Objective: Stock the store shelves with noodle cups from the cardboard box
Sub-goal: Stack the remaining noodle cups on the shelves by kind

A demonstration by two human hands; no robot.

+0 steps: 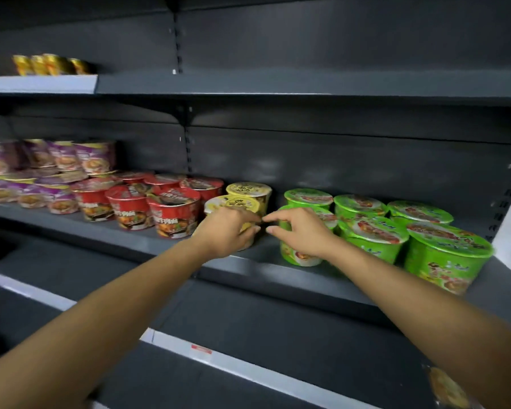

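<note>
Head view, front yellow-lidded paper noodle cup gripped by the curled fingers of the left hand on the dark grey metal shelf, right hand held just beside it, thumb and forefinger parted, nothing pinched, green-lidded noodle cups set further right.
</note>
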